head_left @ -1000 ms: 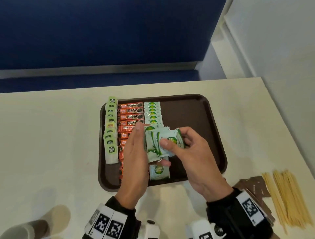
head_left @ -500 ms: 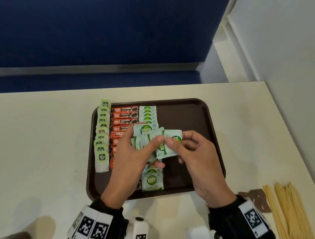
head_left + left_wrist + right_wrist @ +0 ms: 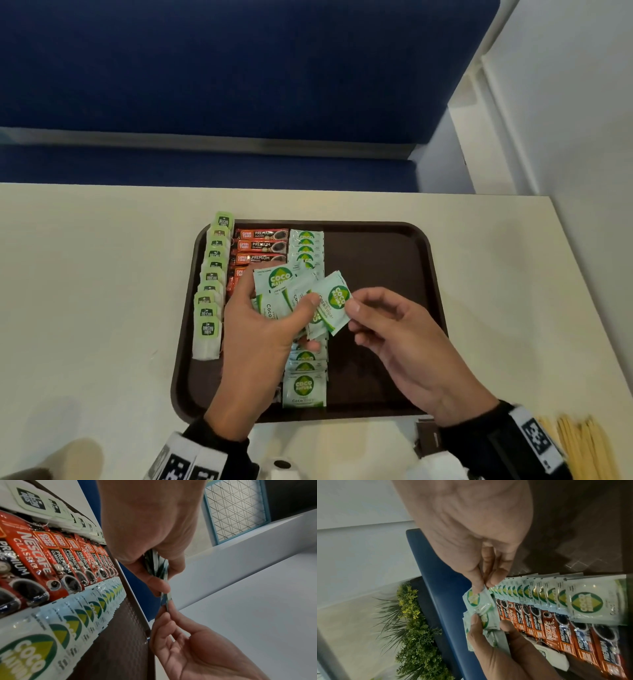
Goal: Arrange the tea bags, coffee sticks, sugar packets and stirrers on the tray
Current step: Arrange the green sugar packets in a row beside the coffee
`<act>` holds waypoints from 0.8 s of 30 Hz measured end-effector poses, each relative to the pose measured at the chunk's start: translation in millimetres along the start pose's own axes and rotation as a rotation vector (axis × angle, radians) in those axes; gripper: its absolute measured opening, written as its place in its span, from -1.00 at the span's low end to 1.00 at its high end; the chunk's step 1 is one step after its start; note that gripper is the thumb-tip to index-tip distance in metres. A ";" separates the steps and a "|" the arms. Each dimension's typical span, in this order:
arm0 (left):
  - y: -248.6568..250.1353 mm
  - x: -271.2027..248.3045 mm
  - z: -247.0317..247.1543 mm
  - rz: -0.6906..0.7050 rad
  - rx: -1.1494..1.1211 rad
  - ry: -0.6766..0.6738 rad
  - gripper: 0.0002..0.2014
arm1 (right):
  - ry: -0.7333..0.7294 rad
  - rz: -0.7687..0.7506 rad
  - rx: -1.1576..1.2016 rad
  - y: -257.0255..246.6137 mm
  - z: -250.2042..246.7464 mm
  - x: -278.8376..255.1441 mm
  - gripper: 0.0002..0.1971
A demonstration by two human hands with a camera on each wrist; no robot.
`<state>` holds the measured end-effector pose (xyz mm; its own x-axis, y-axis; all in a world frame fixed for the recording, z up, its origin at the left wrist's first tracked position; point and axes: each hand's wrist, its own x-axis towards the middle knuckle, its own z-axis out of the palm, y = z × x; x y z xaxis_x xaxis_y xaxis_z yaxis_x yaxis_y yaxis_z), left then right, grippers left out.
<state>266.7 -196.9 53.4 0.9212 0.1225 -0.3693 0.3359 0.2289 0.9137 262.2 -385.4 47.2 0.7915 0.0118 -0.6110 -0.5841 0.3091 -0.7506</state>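
The left hand [image 3: 263, 329] grips a fanned stack of sugar packets [image 3: 286, 291] above the brown tray [image 3: 383, 260], likely as a supply to deal from; the right hand [image 3: 394, 329] pinches 1 packet [image 3: 337, 301] at its edge between thumb and fingertip, its other fingers loosely curled, probably to add it to the sugar row [image 3: 306, 370]; tea bags [image 3: 209, 291] and coffee sticks [image 3: 262, 245] lie in neat columns beside it; stirrers [image 3: 582, 445] wait on the tabletop [image 3: 85, 274], partly cut off; both hands hide the middle of the rows.

right hand [image 3: 407, 346] drawing one sugar packet [image 3: 334, 305] rightward, out of left hand's [image 3: 263, 329] fanned bundle
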 end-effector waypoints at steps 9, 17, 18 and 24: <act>7.5 5.5 -19.7 -0.002 0.034 0.058 -0.64 | 0.211 -0.433 -0.762 -52.3 -19.2 101.0 -0.84; 11.4 11.6 -28.7 -0.002 0.029 0.133 -0.61 | 0.164 -0.469 -0.843 -58.8 -12.4 144.2 -0.87; 12.5 13.0 -29.1 0.001 0.033 0.143 -0.60 | 0.149 -0.481 -0.830 -60.5 -8.3 146.6 -0.86; 15.9 19.6 -30.0 0.026 0.037 0.180 -0.60 | 0.058 -0.525 -0.898 -67.0 23.0 168.1 -0.89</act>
<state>284.2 -161.9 55.5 0.8808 0.2992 -0.3671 0.3227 0.1880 0.9276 438.6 -382.2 0.6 0.9887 0.0279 -0.1473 -0.1067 -0.5596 -0.8219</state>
